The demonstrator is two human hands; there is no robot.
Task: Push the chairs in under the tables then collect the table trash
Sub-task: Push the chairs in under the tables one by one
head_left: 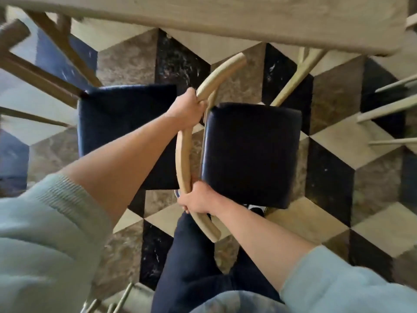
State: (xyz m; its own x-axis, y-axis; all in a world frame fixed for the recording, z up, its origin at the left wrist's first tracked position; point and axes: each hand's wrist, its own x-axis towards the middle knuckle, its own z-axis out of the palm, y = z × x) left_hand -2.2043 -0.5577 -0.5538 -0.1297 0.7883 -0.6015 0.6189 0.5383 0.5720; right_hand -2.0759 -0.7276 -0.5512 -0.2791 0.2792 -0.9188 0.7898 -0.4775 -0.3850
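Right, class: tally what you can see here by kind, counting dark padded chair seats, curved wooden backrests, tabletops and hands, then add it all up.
Dark padded chair seats: 2, the left seat and the right seat
Curved wooden backrests: 1, the backrest
Tabletops: 1, the tabletop
Hands gripping the backrest: 2, the left hand and the right hand
Total: 6

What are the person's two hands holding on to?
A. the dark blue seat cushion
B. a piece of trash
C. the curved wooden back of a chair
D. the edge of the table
C: both the left hand and the right hand are curled round the curved wooden backrest of the chair with the dark blue seat, while the table lies beyond them, untouched.
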